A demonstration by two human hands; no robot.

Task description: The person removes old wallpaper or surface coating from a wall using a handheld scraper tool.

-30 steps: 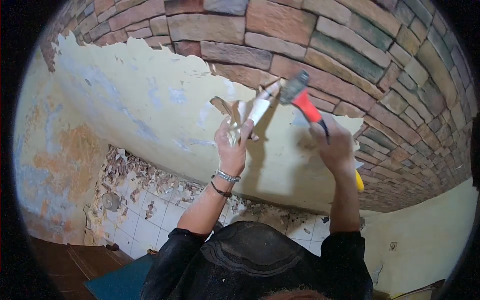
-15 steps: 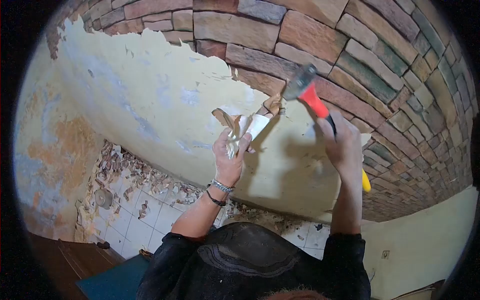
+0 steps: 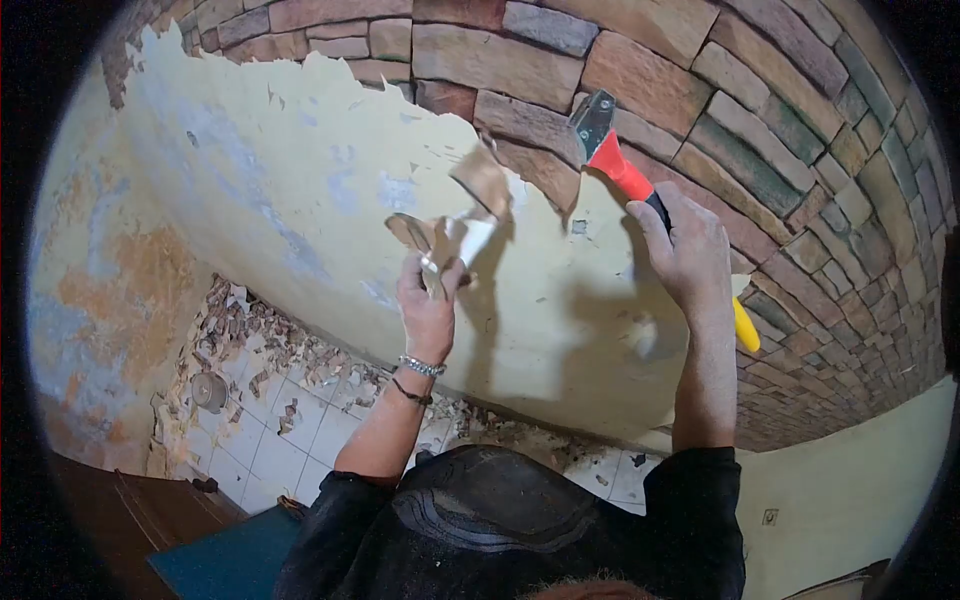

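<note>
In my left hand (image 3: 428,315), the fingers pinch a crumpled strip of torn wallpaper (image 3: 480,188), brown on one face and white on the other. The strip hangs in front of a bare, cream-coloured wall (image 3: 350,150). My right hand (image 3: 690,250) is wrapped around a scraper (image 3: 618,172) with a red, black and yellow handle. Its dark metal head lies over the lower part of the stone-pattern wallpaper (image 3: 500,65), just above a ragged torn edge. A pointed flap of that paper hangs down left of the scraper head.
Paper scraps (image 3: 265,335) litter the white tiled floor (image 3: 325,435) along the wall's foot. A round, flat object (image 3: 209,392) lies among them. At lower left are a blue-green panel (image 3: 225,555) and a brown surface (image 3: 110,520). A wall socket (image 3: 770,517) sits at lower right.
My left hand has moved left and slightly down with the wallpaper strip, which has come away from the torn edge. The scraper has shifted slightly up and right.
</note>
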